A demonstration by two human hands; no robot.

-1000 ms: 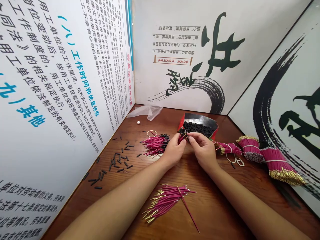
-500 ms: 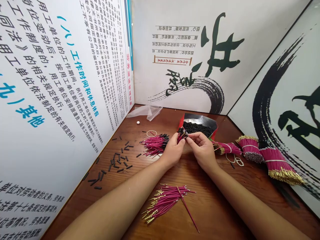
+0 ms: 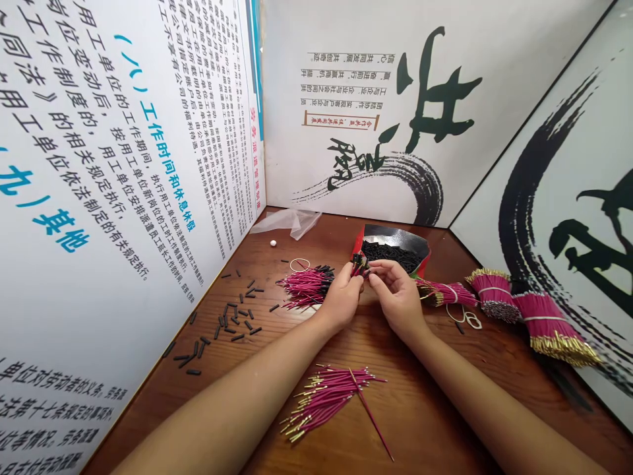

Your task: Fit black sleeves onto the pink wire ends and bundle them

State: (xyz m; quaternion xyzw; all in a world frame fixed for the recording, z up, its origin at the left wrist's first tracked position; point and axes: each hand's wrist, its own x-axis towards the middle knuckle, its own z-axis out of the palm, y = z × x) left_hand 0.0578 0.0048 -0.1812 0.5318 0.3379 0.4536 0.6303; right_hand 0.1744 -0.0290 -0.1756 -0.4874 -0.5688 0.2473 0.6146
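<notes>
My left hand (image 3: 343,295) is closed around a small bunch of wires (image 3: 359,265), whose gold terminals and black sleeves stick out above the fingers. Beside it my right hand (image 3: 400,297) pinches at the edge of that bunch, thumb and forefinger together; what lies between them is too small to make out. Behind both hands is a red-edged tray (image 3: 424,245) holding many black sleeves (image 3: 390,254). Left of my left hand lies a pile of magenta wires with black sleeves (image 3: 301,284). Nearer me, loose magenta wires with gold ends (image 3: 326,399) lie between my forearms.
Loose black sleeves (image 3: 230,320) are scattered over the left of the wooden table (image 3: 420,422). Banded magenta wire bundles (image 3: 548,323) line the right side, near white rubber bands (image 3: 473,320). A clear plastic bag (image 3: 291,222) lies at the back. Printed panels (image 3: 346,178) enclose the table.
My right fingers have shifted slightly at the bunch, and the bunch in my left hand has turned a little, showing more gold ends. Everything on the table is as before.
</notes>
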